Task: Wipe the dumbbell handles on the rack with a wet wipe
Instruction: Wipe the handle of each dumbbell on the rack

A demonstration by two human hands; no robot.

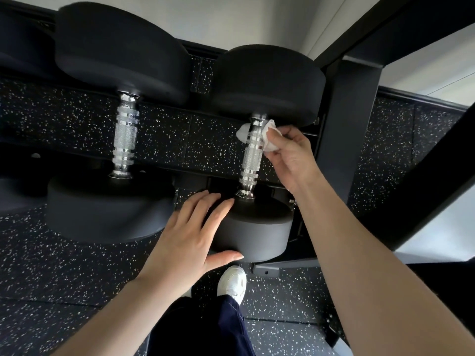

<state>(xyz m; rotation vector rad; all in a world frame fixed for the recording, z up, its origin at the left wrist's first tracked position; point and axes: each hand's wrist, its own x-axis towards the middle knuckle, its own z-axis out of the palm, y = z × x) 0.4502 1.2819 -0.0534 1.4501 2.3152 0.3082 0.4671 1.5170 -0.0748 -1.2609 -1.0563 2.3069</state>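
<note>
My right hand (pixel 288 152) is pinching the wet wipe (pixel 268 137) around the handle (pixel 253 152)'s far end; my left hand (pixel 185 235), fingers flat, is steadying the dumbbell head (pixel 257 235) (bunched wipe could slip off).

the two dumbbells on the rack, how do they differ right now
The right dumbbell has the wet wipe wrapped round the far end of its handle, pinched by the right hand; the left dumbbell has a bare handle. The left hand rests open on the right dumbbell's near head; nothing touches the left dumbbell. Its heads look larger. Both have black heads and knurled chrome handles.
</note>
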